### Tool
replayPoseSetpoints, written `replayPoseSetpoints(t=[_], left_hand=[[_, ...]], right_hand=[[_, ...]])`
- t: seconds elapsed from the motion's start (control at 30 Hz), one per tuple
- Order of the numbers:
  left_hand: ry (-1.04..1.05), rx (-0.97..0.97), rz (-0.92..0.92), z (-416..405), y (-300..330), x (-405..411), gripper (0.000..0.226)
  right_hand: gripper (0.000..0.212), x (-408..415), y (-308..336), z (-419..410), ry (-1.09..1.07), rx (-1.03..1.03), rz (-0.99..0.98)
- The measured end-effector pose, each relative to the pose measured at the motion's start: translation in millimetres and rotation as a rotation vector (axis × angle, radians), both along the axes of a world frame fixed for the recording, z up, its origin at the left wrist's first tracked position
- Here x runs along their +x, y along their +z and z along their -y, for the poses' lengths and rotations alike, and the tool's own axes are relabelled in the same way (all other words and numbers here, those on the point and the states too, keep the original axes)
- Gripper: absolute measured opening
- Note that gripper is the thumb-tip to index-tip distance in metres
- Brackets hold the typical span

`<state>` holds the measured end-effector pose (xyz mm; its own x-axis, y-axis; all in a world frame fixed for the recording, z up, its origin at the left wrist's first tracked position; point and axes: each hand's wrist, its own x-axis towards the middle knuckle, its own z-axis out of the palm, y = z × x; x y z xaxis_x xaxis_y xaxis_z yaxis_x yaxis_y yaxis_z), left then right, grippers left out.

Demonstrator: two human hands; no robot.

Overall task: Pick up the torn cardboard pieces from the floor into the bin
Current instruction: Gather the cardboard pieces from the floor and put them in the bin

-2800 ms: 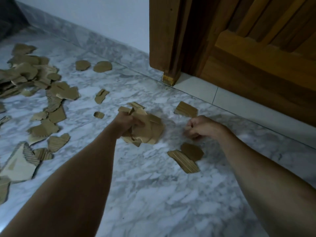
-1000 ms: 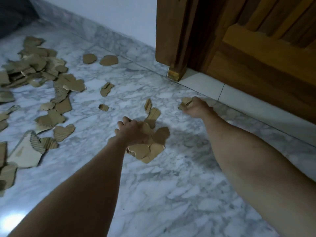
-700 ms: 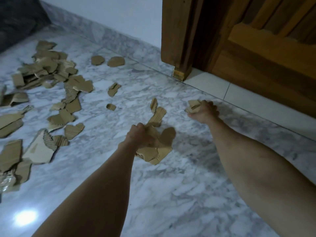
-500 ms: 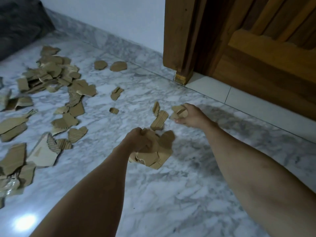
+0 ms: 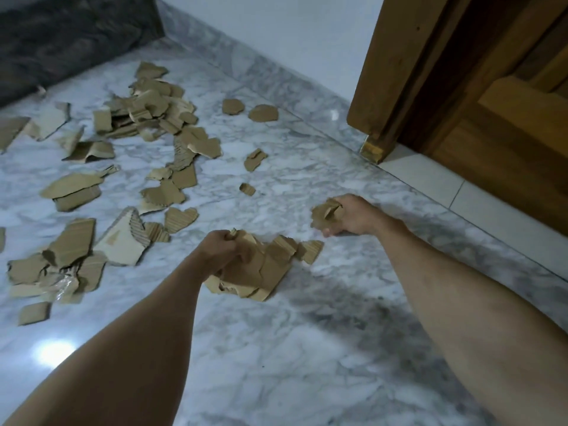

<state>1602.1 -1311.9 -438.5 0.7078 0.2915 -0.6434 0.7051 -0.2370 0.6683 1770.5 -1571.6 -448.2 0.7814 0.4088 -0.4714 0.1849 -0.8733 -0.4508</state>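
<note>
Left hand point(image 5: 216, 249) grips a cardboard bundle point(image 5: 261, 270); right hand point(image 5: 353, 215) clutches scraps point(image 5: 324, 213).

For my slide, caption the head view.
Left hand grips a cardboard bundle, right hand holds torn pieces; scraps litter the marble floor.

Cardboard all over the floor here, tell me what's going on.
A person is gathering torn cardboard off the marble floor. The left hand grips a thick bunch of pieces, and the right hand holds a smaller clump. Many scraps lie scattered to the left, with two small ones near the wall and two more between the pile and the hands. No bin is in view, so nothing visible has been binned yet.
</note>
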Motion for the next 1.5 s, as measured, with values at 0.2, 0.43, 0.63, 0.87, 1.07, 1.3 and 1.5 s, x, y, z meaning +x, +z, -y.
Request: replayPoseSetpoints(t=[0.2,0.43,0.63,0.87,1.07,1.3,1.5], left_hand=[[0.045,0.004,0.001,-16,-2,-14,0.021],[0.165,-0.034,0.012,-26,-1,-41,0.023],[0.181,-0.058,-0.021,-36,4,-58,0.043],[0.174,-0.050,0.013,-59,41,-65,0.034],[0.185,-0.058,-0.105,-47,59,-109,0.055],[0.487,-0.072,-0.348,-22,32,-200,0.041],[0.589,0.096,-0.575,0,-12,-233,0.032]], right_hand=[[0.085,3,-6,-14,-0.072,0.016,0.016],[0.063,-13,-7,-23,-0.007,-0.093,0.215],[0.044,-39,-15,-5,-0.110,-0.079,0.317],[0.046,-59,2,-4,-0.498,-0.062,0.129],[0.029,-72,23,-32,-0.565,0.157,0.070],[0.044,-118,15,-42,-0.345,0.018,0.064],[0.040,-150,-2,-48,-0.171,-0.151,0.273]])
